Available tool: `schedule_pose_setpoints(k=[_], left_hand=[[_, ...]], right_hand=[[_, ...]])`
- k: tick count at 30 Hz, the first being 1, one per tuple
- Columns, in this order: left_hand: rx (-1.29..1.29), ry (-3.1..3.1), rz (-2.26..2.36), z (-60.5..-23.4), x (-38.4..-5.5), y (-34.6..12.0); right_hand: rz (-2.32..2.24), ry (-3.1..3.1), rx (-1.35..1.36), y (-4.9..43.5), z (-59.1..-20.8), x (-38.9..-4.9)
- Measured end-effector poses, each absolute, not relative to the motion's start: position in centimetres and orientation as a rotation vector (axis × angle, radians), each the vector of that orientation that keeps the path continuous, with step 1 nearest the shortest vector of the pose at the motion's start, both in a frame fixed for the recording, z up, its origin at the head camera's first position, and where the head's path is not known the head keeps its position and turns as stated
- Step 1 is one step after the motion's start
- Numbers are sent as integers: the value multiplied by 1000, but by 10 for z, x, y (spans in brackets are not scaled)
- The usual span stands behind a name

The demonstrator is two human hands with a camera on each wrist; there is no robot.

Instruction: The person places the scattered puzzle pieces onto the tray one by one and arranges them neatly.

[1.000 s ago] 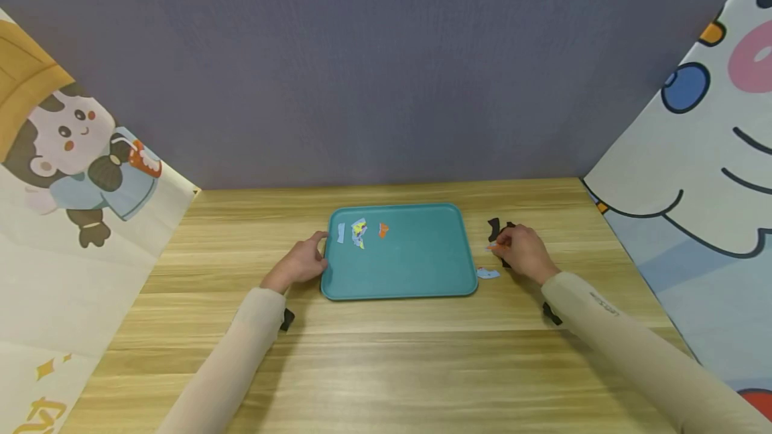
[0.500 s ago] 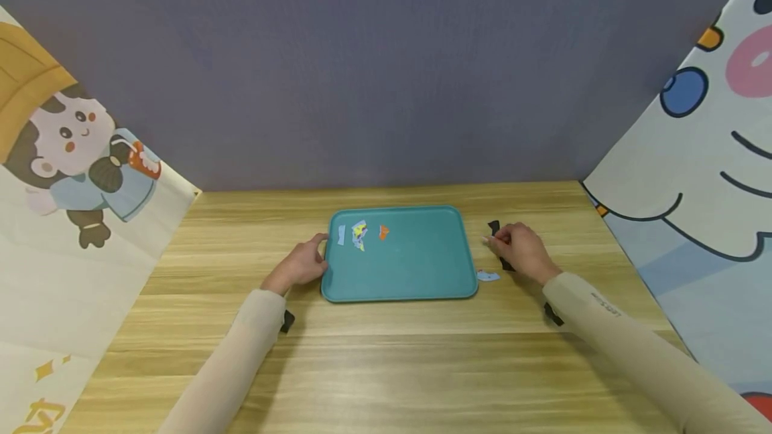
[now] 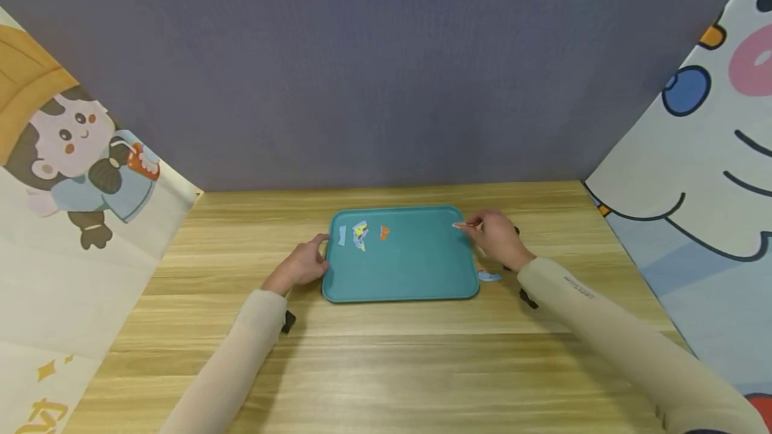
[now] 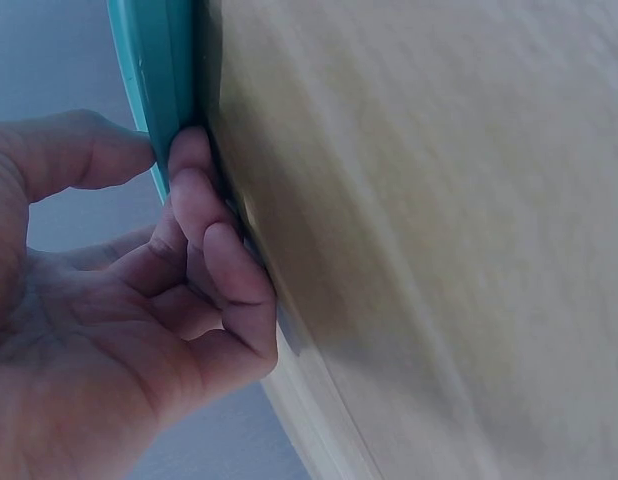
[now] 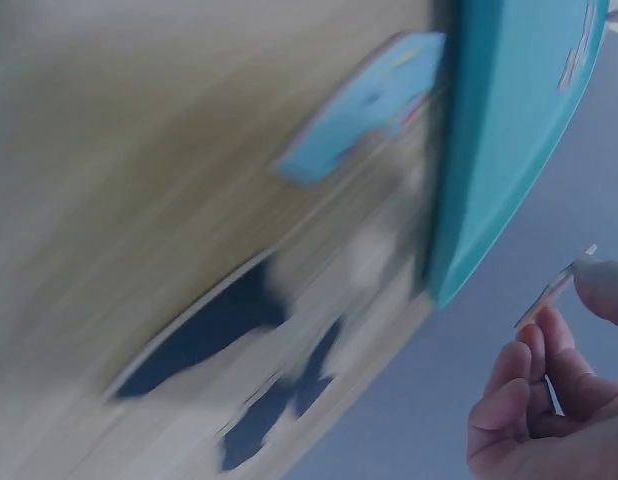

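Note:
My left hand (image 3: 301,261) holds the left edge of a teal tray (image 3: 416,263); in the left wrist view its thumb meets the rim (image 4: 169,90) and the fingers curl against the underside. Over the tray's upper right side, my right hand (image 3: 497,240) pinches a thin, flat puzzle piece (image 3: 462,225), orange and pale blue, between thumb and fingers. In the right wrist view that piece (image 5: 554,290) is seen nearly edge-on. On the tray's upper left lie a pale blue piece (image 3: 342,235), a yellow-and-blue patch of pieces (image 3: 360,236) and an orange piece (image 3: 384,232).
A light blue puzzle piece (image 3: 489,276) lies on the wooden table (image 3: 386,367) beside the tray's right edge. Dark pieces (image 5: 204,330) lie near it, partly hidden by my right hand in the head view. A grey wall (image 3: 386,72) rises behind the table.
My right hand has moved left from the dark pieces, carrying the orange-and-blue puzzle piece over the tray's right edge. My left hand stays at the tray.

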State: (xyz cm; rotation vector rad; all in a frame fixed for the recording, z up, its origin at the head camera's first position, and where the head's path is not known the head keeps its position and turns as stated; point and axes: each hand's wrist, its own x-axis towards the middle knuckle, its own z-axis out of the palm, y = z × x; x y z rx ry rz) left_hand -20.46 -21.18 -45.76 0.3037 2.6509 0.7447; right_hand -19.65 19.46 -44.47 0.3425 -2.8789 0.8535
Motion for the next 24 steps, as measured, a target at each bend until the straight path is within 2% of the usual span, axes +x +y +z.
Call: schedule_pose_setpoints(k=[18,24], left_hand=[[303,2662,729,-456,-203,-211],[308,2667,729,-457,-203,-212]], right_hand=[[754,-3078,525,119,-451,-230],[732,-3158,441,104,-449,-236]])
